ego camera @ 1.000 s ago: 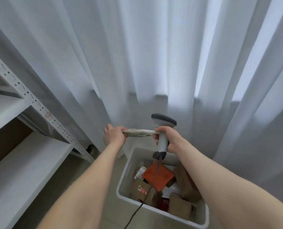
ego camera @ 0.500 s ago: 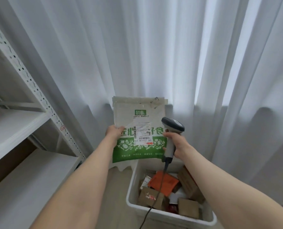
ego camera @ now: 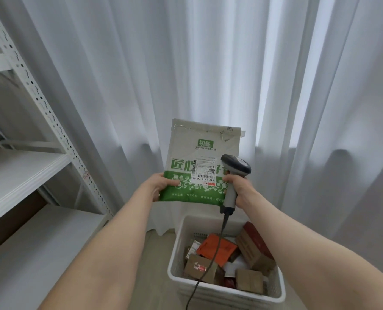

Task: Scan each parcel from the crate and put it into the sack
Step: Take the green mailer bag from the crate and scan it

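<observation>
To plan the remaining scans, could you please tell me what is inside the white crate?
The white crate holds an orange parcel and several brown cardboard boxes; anything beneath them is covered.

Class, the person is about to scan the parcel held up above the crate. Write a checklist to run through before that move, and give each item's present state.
1. The left hand grips the green-and-white plastic mailer parcel at its lower left edge: ok.
2. The white shipping label faces the person, barcode uncovered: ok.
3. The right hand grips the grey handheld barcode scanner: ok.
4. Scanner window aimed at the label: cannot tell.
5. The sack is in view for the drop: not ok, none visible.
6. The black scanner cable hangs free of the parcels in the white plastic crate: cannot tell.
</observation>
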### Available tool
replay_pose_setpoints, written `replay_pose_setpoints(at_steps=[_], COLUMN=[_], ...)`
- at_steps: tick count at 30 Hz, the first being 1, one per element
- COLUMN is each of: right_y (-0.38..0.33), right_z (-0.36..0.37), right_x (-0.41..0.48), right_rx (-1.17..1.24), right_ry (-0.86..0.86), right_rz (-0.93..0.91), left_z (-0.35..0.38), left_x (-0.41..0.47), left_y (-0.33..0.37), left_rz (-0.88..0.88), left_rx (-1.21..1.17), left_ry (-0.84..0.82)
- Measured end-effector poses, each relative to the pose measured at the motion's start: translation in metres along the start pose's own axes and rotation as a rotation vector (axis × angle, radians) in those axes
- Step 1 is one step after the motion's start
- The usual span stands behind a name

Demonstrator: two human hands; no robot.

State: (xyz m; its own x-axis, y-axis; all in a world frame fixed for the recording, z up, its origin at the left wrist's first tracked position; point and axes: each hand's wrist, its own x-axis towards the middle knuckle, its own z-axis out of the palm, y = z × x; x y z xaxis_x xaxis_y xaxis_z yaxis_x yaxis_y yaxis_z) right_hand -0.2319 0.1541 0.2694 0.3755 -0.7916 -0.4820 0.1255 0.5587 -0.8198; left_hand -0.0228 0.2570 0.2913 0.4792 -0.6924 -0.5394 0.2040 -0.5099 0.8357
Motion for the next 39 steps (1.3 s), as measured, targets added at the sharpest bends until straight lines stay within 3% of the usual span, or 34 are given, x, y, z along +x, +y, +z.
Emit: replay_pose_setpoints(at_steps=[6,12,39], right_y=[-0.009,-0.003,-0.005], right_z=[-0.002,-0.008,0.011], right_x=[-0.013,-0.03,-0.055], right_rx=[-0.091,-0.187,-0.292], right_ry=[0.069,-0.072,-0.197], right_rz=[-0.074,-0.06,-0.011], left_z=[0.025,0.027,0.007], left_x=[0.012,0.023,0.035], left_y=[-0.006,-0.012,-0.02], left_rz=[0.159,0.206,0.238], left_rx=[-0.099,-0.074,-0.067], left_ry=[0.25,0.409,0.468])
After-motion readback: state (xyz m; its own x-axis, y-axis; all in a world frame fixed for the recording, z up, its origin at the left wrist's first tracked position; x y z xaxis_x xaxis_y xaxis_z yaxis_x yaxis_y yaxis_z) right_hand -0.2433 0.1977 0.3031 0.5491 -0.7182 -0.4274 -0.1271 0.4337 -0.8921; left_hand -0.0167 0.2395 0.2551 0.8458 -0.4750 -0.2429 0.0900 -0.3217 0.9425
